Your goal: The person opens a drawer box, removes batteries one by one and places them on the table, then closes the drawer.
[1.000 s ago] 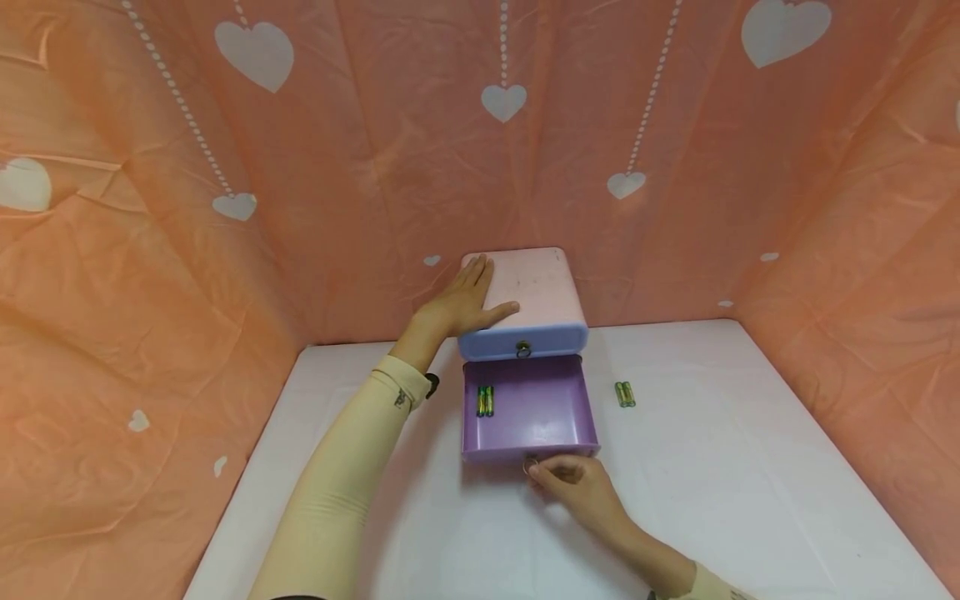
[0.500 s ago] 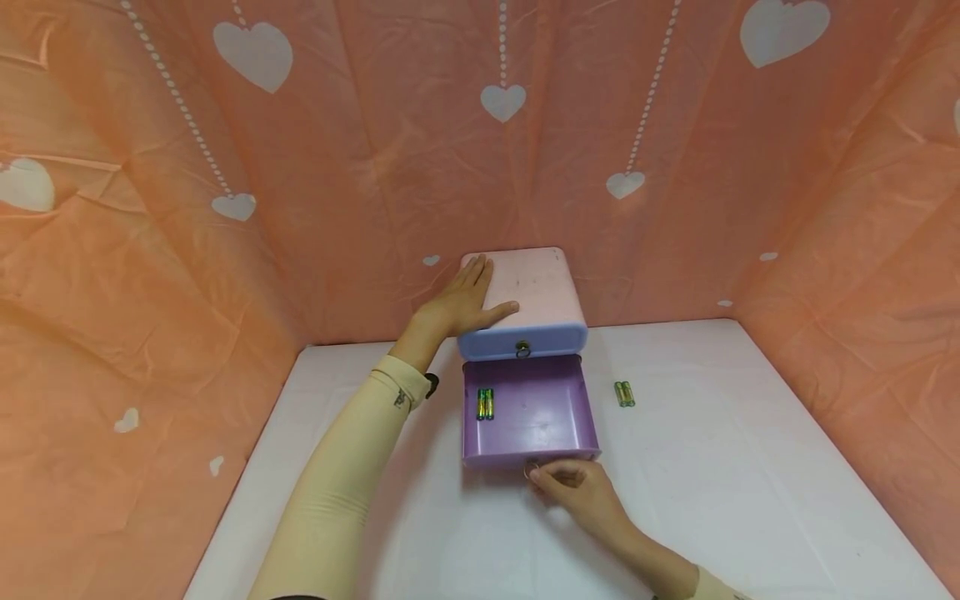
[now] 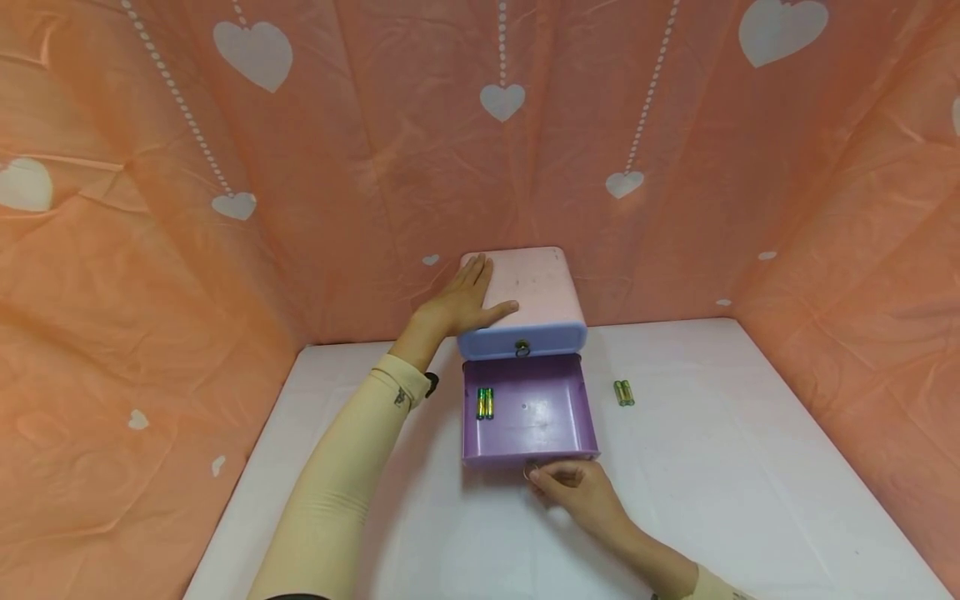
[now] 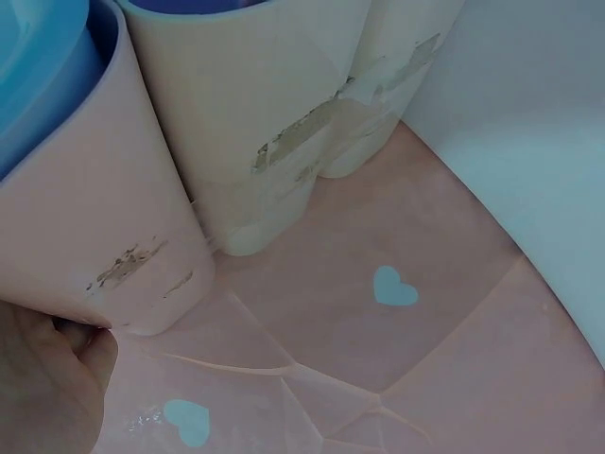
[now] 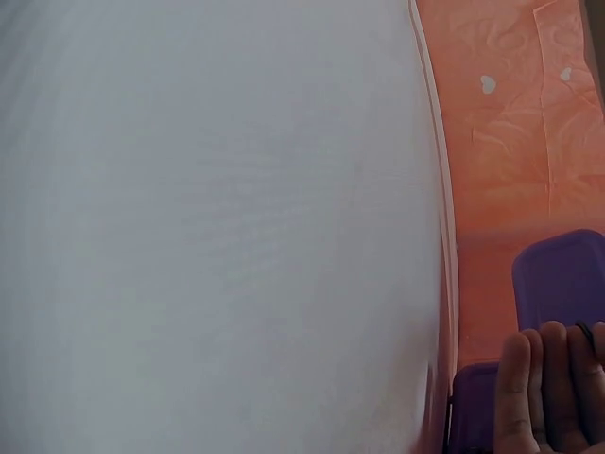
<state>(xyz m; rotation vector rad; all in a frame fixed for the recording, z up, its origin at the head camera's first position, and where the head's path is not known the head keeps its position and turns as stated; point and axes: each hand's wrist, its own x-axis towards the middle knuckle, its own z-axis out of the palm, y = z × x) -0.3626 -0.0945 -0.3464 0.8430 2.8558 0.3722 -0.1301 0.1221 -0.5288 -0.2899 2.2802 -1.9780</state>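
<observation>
A small cabinet with a pink top (image 3: 534,287) and a blue upper drawer front (image 3: 558,339) stands at the back of the table. My left hand (image 3: 459,307) lies flat on its top, fingers spread. Below, a purple drawer (image 3: 532,417) is pulled out, with two green-gold batteries (image 3: 485,403) side by side at its left. My right hand (image 3: 581,492) pinches the ring on the drawer's front. In the left wrist view, part of the left hand (image 4: 52,383) is beside the pink side wall (image 4: 95,236). The right wrist view shows the right hand's fingers (image 5: 558,388) near purple plastic (image 5: 562,279).
Two more batteries (image 3: 624,393) lie on the white tabletop (image 3: 697,467), right of the drawer. An orange cloth with white hearts (image 3: 420,150) hangs behind the cabinet and along both sides.
Slightly farther out than a second ago, the drawer has moved toward me with the right hand on its ring. The left hand has stayed on the cabinet top.
</observation>
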